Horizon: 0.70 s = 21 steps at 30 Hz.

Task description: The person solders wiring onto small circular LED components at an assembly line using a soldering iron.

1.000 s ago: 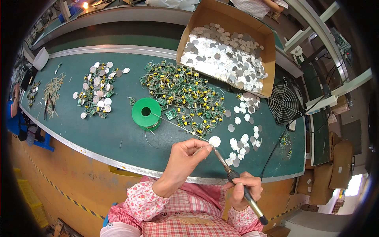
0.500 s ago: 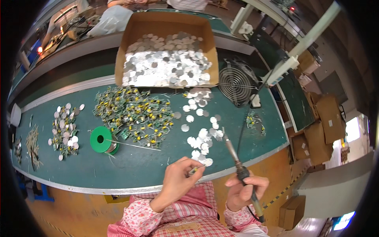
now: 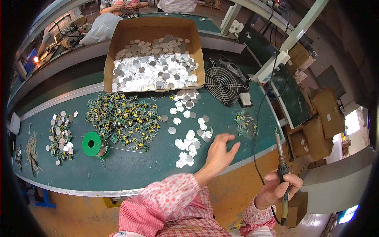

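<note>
My left hand (image 3: pixel 220 154) reaches over the bench, back upward, thumb apart from the fingers. Nothing shows in it. Just beyond its fingertips lies a small cluster of circuit boards (image 3: pixel 242 121) with wires. My right hand (image 3: pixel 278 188) grips a soldering iron (image 3: pixel 282 168) by its handle, tip pointing up, past the bench's right front edge. Left of my left hand lie loose round metal discs (image 3: pixel 189 145). A large heap of small green boards with yellow parts (image 3: pixel 122 118) covers the middle, with a green solder spool (image 3: pixel 91 144) in front of it.
A cardboard box (image 3: pixel 154 27) of discs stands at the back, next to a black fan with a wire guard (image 3: pixel 224 81). The iron's cord (image 3: pixel 256 146) hangs down at the right. Boards with discs (image 3: pixel 60 134) and cut wires (image 3: pixel 32 152) lie at the left. Another person's hands (image 3: pixel 125 5) show behind.
My left hand has moved right toward the small cluster and spread its fingers; the small board it held no longer shows in it. My right hand has carried the soldering iron to the right.
</note>
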Available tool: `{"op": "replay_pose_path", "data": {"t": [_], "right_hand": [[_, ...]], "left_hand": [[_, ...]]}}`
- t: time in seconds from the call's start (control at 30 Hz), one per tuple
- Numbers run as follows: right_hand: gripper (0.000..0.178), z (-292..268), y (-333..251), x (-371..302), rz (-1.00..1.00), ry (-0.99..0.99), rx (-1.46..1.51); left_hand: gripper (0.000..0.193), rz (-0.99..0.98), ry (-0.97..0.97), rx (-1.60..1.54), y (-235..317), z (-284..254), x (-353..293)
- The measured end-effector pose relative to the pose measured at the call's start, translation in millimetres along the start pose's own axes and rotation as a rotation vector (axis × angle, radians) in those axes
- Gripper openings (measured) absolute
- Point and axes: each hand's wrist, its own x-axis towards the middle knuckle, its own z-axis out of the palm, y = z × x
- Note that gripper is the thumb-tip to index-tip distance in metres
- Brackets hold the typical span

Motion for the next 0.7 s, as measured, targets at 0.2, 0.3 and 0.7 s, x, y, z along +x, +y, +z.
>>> {"op": "replay_pose_path", "data": {"t": [0.2,0.3,0.7], "right_hand": [[0.028,6.9,9.7,-14.5,0.085,-0.04,-0.03],[0.025,26.3,12.1,-27.8,0.164,-0.202,0.094],[0.024,101.7,37.1,-77.6,0.011,-0.733,-0.17]], "left_hand": [[0.026,0.298,-0.094,0.409,-4.8,-64.2,-61.8],[0.032,0.322,0.174,0.722,-5.6,-88.2,-69.2],[0.029,0.251,0.225,0.695,-14.4,-148.3,-90.5]]}}
